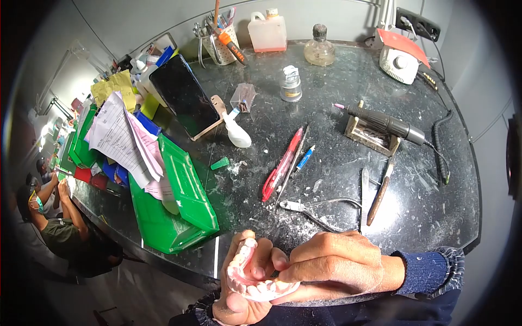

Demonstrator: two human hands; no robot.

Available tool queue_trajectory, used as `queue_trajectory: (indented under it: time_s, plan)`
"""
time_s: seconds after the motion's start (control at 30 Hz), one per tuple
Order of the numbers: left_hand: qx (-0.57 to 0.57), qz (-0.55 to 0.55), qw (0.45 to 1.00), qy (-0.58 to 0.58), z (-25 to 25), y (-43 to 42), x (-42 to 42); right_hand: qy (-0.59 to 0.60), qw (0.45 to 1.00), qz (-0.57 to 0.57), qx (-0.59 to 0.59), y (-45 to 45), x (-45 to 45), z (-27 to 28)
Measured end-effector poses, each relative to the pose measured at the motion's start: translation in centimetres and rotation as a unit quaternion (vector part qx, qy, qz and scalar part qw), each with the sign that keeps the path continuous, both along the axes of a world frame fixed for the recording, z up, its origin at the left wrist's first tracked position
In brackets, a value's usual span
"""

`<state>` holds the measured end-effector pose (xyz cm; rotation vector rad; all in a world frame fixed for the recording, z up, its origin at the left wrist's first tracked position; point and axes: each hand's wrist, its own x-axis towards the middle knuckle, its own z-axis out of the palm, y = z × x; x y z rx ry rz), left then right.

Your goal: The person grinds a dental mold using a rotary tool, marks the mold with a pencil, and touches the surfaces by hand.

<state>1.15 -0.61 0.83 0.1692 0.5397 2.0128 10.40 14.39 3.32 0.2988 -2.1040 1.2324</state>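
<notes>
Near the bottom of the head view, my left hand (242,307) is wrapped round a horseshoe-shaped dental model (237,274) with pink gum and whitish teeth. My right hand (331,263) is closed, its fingertips touching the model's right side; anything pinched in them is hidden. Just beyond the hands, wire pliers (321,212) lie among white crumbs. Right of these are a metal tweezer-like tool (364,198) and a brown-handled knife (380,193). A red pen (283,165) and a blue pencil piece (305,158) lie farther forward.
Green bins (176,201) with papers (122,136) stand left, beside a propped phone (185,95). A handpiece (386,124) rests on a holder at right. Behind are a glass burner bottle (319,49), jug (267,33) and control box (399,62). Other people sit far left.
</notes>
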Motion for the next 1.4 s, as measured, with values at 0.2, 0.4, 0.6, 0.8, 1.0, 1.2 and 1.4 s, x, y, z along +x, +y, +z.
queue_trajectory:
  time_s: [0.2, 0.4, 0.6, 0.8, 1.0, 1.2, 1.4]
  plan:
    - [-0.003, -0.004, 1.000, 0.007, 0.1, 0.0, 0.0, -0.006, 1.000, 0.010, 0.006, 0.2, 0.1, 0.4]
    - [0.021, -0.012, 1.000, 0.009, -0.6, -0.2, 0.0, -0.015, 1.000, 0.003, -0.004, 0.2, 0.1, 0.6]
    - [0.005, 0.002, 0.990, 0.138, 1.4, 0.6, -1.0, 0.038, 0.999, -0.029, 0.025, 0.1, -0.2, -0.2]
    - [-0.089, 0.062, 0.964, 0.242, 2.0, 0.1, -1.4, 0.054, 0.998, 0.001, 0.037, 0.3, -0.1, -0.6]
    - [-0.093, 0.084, 0.919, 0.373, 0.9, -0.6, -1.8, 0.048, 0.998, -0.020, 0.028, 0.4, 0.0, -0.3]
    - [-0.115, 0.215, 0.867, 0.434, -2.7, -2.9, -2.4, 0.059, 0.995, -0.079, -0.003, -0.4, -0.7, 0.1]
    - [-0.206, 0.156, 0.781, 0.569, -1.9, -2.8, -1.6, 0.015, 0.998, -0.065, -0.004, -0.7, -0.1, 0.3]
